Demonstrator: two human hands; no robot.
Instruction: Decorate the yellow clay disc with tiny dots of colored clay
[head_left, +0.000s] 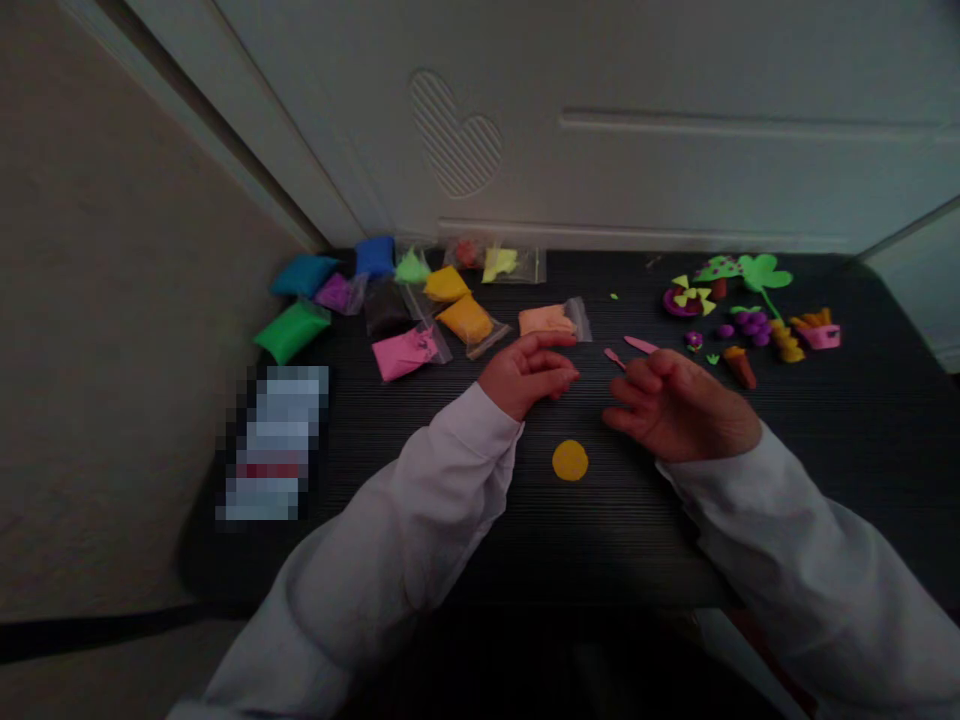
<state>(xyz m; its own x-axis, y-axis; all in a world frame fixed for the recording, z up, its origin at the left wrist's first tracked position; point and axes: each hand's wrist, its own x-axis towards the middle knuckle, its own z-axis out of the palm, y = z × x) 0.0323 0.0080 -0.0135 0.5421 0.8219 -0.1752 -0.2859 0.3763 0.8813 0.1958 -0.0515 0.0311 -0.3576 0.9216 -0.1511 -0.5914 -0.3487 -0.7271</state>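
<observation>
My left hand hovers over the dark table, its fingers loosely curved and apart, with nothing visible in it. Just beyond its fingertips lies a bag of peach clay. To the right, my right hand has its fingers curled in towards the thumb; whether anything small is inside cannot be seen. A flat yellow-orange clay disc lies on the table between and nearer than the hands, touched by neither. Behind the right hand are a pink clay knife and a small pink tool, partly covered by the fingers.
Bags of coloured clay, such as green, pink and orange, spread over the back left. Several small clay models, including a purple bowl and purple grapes, stand back right. A blurred phone-like object lies left.
</observation>
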